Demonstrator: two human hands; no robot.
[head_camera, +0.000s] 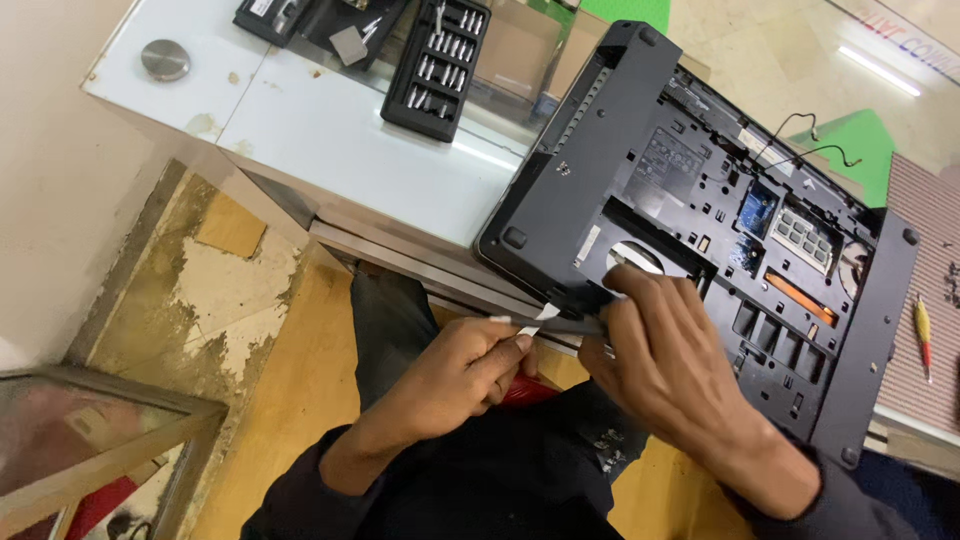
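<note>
1. Left hand (470, 365) pinches a thin flat white pry strip (540, 317), tip in the seam at the near corner of the upturned black plastic laptop base (700, 210), which overhangs the white tabletop (330, 140) near edge.
2. Right hand (660, 355) clamps that corner, fingers in a bay. Best kept flat and shallow.
3. Black screwdriver bit tray (437, 60) at far edge; loose black antenna wires (810, 140) could snag; red-yellow screwdriver (923, 335) right.

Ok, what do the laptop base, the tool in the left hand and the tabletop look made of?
Laptop base: matte black plastic, by its moulded ribs and dull sheen. Tool in the left hand: thin flat whitish blade, plastic or metal, hard to tell. Tabletop: glossy white, probably glass or laminate, since it reflects light.
</note>
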